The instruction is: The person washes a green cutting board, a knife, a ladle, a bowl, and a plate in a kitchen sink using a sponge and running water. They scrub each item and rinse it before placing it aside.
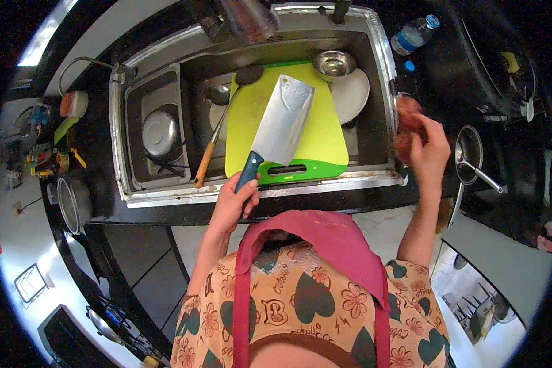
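Observation:
My left hand (239, 195) is closed around the dark blue handle of a cleaver (285, 116). Its wide, wet-looking blade points up and away, over a yellow-green cutting board (328, 129) that lies across the sink with its handle slot toward me. At the sink's right edge, the fingers of my right hand (429, 147) bend down onto a reddish-brown lumpy thing (408, 113); its kind is unclear and my hand partly covers it. Left of the board leans a wooden-handled turner (210, 156), its dark head resting over the board's far left corner.
The sink (260, 195) holds a metal bowl (335, 63), a white plate (352, 98) and, in its left basin, a metal pot (161, 132). A faucet (124, 75) stands at the left. On the right counter are a plastic bottle (414, 37) and a strainer (469, 150).

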`<state>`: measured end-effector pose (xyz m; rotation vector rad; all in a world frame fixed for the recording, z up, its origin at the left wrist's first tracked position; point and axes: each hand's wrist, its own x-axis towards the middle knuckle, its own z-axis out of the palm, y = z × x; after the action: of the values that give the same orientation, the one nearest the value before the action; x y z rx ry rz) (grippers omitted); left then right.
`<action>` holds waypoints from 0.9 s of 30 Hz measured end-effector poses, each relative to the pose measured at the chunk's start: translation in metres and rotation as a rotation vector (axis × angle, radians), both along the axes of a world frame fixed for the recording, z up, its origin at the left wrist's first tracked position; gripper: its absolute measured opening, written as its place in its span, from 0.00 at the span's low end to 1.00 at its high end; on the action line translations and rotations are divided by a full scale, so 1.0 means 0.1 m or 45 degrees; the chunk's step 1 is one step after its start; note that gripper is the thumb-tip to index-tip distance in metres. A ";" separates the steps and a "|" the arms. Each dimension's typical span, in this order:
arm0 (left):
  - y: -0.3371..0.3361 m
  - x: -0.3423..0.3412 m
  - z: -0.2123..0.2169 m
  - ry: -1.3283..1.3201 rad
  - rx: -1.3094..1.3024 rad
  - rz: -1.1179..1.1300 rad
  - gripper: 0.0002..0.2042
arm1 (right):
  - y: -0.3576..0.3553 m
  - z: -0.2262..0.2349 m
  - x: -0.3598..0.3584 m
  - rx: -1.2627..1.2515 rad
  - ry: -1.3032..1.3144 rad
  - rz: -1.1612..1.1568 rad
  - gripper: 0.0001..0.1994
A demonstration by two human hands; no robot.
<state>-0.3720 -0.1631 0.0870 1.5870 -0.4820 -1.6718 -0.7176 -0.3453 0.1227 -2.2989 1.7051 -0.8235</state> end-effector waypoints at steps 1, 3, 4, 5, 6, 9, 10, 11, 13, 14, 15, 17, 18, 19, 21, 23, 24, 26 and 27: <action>0.01 0.00 0.00 -0.016 0.005 -0.010 0.12 | 0.10 0.15 0.30 0.063 -0.196 0.126 0.18; 0.06 -0.01 0.03 -0.053 0.011 -0.012 0.11 | 0.29 0.22 0.92 0.063 -0.255 0.415 0.17; 0.06 -0.03 0.02 -0.058 0.018 -0.014 0.12 | 0.40 0.15 1.20 0.048 -0.286 0.583 0.17; 0.06 -0.07 0.04 -0.062 0.014 -0.014 0.12 | 0.50 0.00 1.48 -0.005 -0.365 0.664 0.16; 0.08 -0.10 0.06 -0.073 0.014 -0.008 0.12 | 0.57 -0.19 1.73 -0.024 -0.365 0.684 0.15; 0.16 -0.02 0.04 -0.043 0.027 0.028 0.12 | 0.38 -0.60 1.99 -0.005 -0.370 0.656 0.12; 0.21 0.01 0.02 -0.044 0.025 0.019 0.12 | 0.25 -0.73 2.02 0.019 -0.367 0.627 0.12; 0.28 0.05 -0.01 -0.051 0.024 0.011 0.12 | 0.10 -0.91 2.04 0.014 -0.307 0.550 0.11; 0.36 0.04 -0.06 -0.033 0.008 0.059 0.10 | -0.21 -1.14 1.95 0.161 -0.222 0.429 0.13; 0.39 0.04 -0.08 -0.032 0.012 0.087 0.10 | -0.32 -1.16 1.91 0.182 -0.147 0.397 0.13; 0.43 0.04 -0.09 -0.027 0.016 0.114 0.10 | -0.41 -1.11 1.84 0.169 -0.111 0.411 0.12; 0.43 0.07 -0.12 -0.028 -0.029 0.182 0.09 | -0.49 -1.05 1.71 0.121 -0.176 0.376 0.12; 0.42 0.10 -0.12 -0.055 -0.040 0.209 0.09 | -0.41 -0.87 1.77 0.140 -0.216 0.430 0.12; 0.41 0.12 -0.12 -0.082 -0.051 0.235 0.09 | -0.26 -0.67 1.79 0.161 -0.256 0.483 0.12; 0.33 0.15 -0.07 -0.080 -0.013 0.238 0.09 | 0.10 -0.46 1.90 0.115 -0.366 0.646 0.12; 0.25 0.15 -0.05 -0.116 -0.007 0.215 0.10 | 0.52 -0.37 2.12 0.131 -0.404 0.795 0.13; 0.22 0.14 -0.04 -0.115 -0.024 0.210 0.10 | 0.64 -0.46 2.24 0.123 -0.433 0.782 0.13; 0.19 0.13 -0.03 -0.103 -0.051 0.190 0.11 | 0.66 -0.68 2.27 0.104 -0.455 0.724 0.12; 0.18 0.13 -0.02 -0.093 -0.056 0.215 0.11 | 0.52 -0.80 2.25 0.086 -0.460 0.689 0.12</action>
<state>-0.3587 -0.1448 0.0848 1.6147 -0.4067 -1.4718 -0.4922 -0.2932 0.0427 -2.2246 0.8877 -0.9584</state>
